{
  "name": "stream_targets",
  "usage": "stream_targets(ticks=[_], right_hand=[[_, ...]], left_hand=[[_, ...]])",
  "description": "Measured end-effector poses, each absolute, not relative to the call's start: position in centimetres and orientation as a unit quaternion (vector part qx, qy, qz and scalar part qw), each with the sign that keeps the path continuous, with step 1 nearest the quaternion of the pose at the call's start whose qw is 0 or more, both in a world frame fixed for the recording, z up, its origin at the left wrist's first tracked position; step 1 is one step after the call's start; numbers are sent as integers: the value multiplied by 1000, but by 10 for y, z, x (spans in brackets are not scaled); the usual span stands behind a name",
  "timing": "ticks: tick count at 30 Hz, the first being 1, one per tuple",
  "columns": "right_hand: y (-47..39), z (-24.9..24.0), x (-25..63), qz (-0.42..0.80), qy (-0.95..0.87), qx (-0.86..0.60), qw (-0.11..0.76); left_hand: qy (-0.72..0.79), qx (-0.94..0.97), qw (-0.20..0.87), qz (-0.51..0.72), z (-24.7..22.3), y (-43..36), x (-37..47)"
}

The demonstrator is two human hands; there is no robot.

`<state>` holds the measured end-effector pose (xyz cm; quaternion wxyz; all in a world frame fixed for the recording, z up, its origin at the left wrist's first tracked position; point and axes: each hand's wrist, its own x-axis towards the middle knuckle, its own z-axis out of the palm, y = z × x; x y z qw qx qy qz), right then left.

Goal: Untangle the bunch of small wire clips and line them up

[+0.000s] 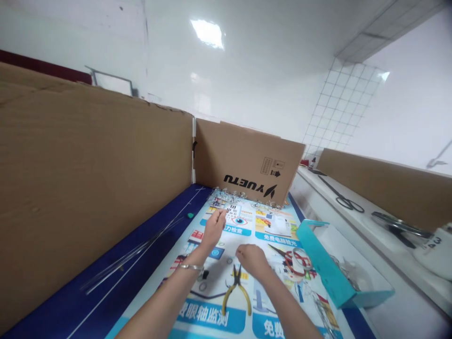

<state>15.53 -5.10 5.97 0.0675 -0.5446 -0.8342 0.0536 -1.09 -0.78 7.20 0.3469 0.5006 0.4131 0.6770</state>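
Note:
My left hand [213, 229] is raised over the printed mat [243, 242], its fingers pinched together. Nearer to me and to the right, my right hand [253, 259] is closed with the fingers curled in. Whatever either hand holds is too small or too hidden to make out. Just below my right hand lie pliers [237, 288] with yellow handles, their jaws parted and pointing away from me. Scissors [295, 262] with red handles rest on the mat to the right of that hand. Small wire rings [202, 286] are scattered near my left forearm.
Long thin wires [134, 256] lie on the dark blue cloth at left. Tangled wire pieces [240, 195] line the far edge. A teal box [330, 278] with small items stands at right. Cardboard walls [95, 179] close the left and back. A white counter [353, 212] runs along the right.

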Motion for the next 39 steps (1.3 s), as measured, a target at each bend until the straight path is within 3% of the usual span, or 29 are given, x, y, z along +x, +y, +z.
stream_targets(ticks=[9, 18, 27, 34, 39], right_hand=[[-86, 36, 181, 142, -815, -560, 52], [-114, 9, 157, 80, -780, -610, 111], [-102, -2, 151, 55, -774, -611, 158], [-98, -6, 155, 44, -803, -554, 216], [-95, -11, 159, 56, -827, -507, 236]], left_hand=[[442, 390, 405, 699, 43, -42, -22], [442, 399, 435, 675, 36, -56, -21], [360, 452, 403, 710, 150, -13, -33], [225, 592, 153, 759, 278, -24, -40], [162, 693, -30, 702, 303, -34, -40]])
